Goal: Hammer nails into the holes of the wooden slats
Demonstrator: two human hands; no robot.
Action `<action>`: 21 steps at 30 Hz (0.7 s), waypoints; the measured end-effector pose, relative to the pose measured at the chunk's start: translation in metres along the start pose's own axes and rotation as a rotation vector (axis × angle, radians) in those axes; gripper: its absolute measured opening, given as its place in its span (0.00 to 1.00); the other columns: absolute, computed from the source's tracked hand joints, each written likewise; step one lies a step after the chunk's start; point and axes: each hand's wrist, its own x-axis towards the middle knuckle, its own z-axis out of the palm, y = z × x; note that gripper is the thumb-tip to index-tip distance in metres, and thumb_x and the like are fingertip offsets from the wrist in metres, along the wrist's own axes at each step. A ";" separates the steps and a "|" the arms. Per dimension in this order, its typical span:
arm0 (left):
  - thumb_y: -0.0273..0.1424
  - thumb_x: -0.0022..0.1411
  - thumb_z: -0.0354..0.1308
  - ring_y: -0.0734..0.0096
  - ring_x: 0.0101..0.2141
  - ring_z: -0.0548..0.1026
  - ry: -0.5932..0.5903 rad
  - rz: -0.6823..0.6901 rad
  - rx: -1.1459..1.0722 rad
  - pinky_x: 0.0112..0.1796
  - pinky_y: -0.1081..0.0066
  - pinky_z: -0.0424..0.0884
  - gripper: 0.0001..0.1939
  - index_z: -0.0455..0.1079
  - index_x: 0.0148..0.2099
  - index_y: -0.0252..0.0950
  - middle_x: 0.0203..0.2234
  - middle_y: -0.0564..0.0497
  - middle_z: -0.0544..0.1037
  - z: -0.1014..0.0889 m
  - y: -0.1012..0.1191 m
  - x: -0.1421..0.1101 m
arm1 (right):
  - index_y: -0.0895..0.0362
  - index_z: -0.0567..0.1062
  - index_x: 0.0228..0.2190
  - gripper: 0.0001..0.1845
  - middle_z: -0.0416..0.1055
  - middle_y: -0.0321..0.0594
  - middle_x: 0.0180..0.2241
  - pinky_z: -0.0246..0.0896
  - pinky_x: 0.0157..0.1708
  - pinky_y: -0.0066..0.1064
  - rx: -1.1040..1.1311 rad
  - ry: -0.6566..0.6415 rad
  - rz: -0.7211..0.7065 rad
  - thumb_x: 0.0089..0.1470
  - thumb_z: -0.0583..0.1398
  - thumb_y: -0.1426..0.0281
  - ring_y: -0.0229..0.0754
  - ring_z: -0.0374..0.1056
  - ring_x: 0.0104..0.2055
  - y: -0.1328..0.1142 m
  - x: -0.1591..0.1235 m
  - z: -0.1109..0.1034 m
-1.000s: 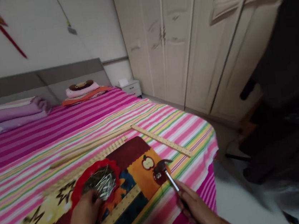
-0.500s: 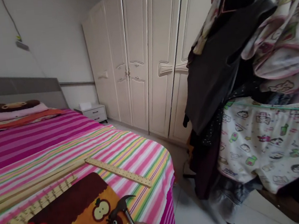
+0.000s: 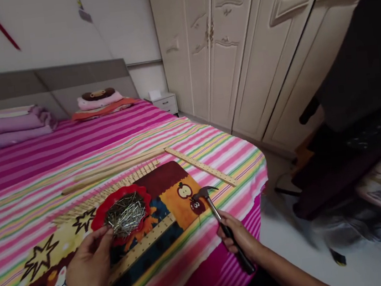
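My right hand (image 3: 237, 234) is wrapped round the black handle of a claw hammer (image 3: 214, 209). The hammer's head lies over the mat's right edge, by the printed apples. My left hand (image 3: 89, 269) is at the near left side of a red scalloped bowl (image 3: 98, 220). Its thumb and fingertips are pinched together; whatever is between them is too small to make out. A heap of silvery nails (image 3: 127, 212) fills the bowl. In front of it, a wooden strip with holes (image 3: 146, 240) lies on the patterned mat (image 3: 161, 176), partly hidden by my left hand.
Behind the bowl lies a wooden strip with rows of upright nails (image 3: 119, 184), with long thin wood pieces (image 3: 111, 171) beyond. Another holed strip (image 3: 202, 167) sits at the right on the striped bedspread (image 3: 233, 152). Hanging clothes (image 3: 351, 74) and wardrobes (image 3: 199, 68) border the bed.
The view swung right toward the clothes, then came back left. My left hand left the view and is back beside the bowl, nearer its rim than before. The hammer stays in my right hand.
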 end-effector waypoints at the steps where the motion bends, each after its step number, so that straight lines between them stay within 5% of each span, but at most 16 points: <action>1: 0.47 0.46 0.57 0.65 0.30 0.77 -0.007 -0.068 -0.074 0.30 0.68 0.72 0.20 0.75 0.37 0.40 0.28 0.54 0.81 0.001 0.006 -0.011 | 0.54 0.59 0.56 0.27 0.62 0.28 0.17 0.39 0.10 0.15 0.002 0.001 -0.004 0.56 0.55 0.64 0.27 0.49 0.12 0.000 -0.001 0.000; 4: 0.47 0.39 0.61 0.64 0.33 0.77 -0.156 -0.134 -0.326 0.35 0.68 0.72 0.23 0.74 0.36 0.39 0.31 0.52 0.80 0.011 0.017 -0.043 | 0.54 0.59 0.56 0.27 0.61 0.28 0.18 0.39 0.10 0.15 0.009 0.000 -0.001 0.56 0.54 0.65 0.27 0.49 0.12 -0.001 -0.002 0.001; 9: 0.47 0.40 0.60 0.65 0.31 0.76 -0.274 -0.176 -0.403 0.35 0.67 0.72 0.22 0.74 0.34 0.37 0.27 0.51 0.79 0.047 0.014 -0.078 | 0.53 0.59 0.57 0.27 0.61 0.27 0.17 0.38 0.10 0.15 0.005 -0.007 0.005 0.56 0.54 0.65 0.27 0.49 0.12 -0.002 -0.002 0.001; 14: 0.47 0.46 0.57 0.65 0.35 0.75 -0.235 -0.126 -0.346 0.38 0.66 0.72 0.20 0.75 0.35 0.38 0.34 0.49 0.79 0.073 0.001 -0.085 | 0.53 0.59 0.57 0.28 0.61 0.27 0.17 0.38 0.10 0.15 -0.004 -0.008 0.004 0.55 0.55 0.63 0.28 0.50 0.12 -0.002 -0.002 0.000; 21: 0.46 0.48 0.56 0.64 0.38 0.74 -0.191 -0.104 -0.308 0.42 0.66 0.70 0.18 0.75 0.34 0.39 0.36 0.50 0.78 0.080 -0.004 -0.086 | 0.54 0.57 0.58 0.30 0.61 0.27 0.17 0.39 0.09 0.15 -0.007 -0.001 0.001 0.54 0.56 0.64 0.28 0.49 0.12 -0.001 -0.001 0.000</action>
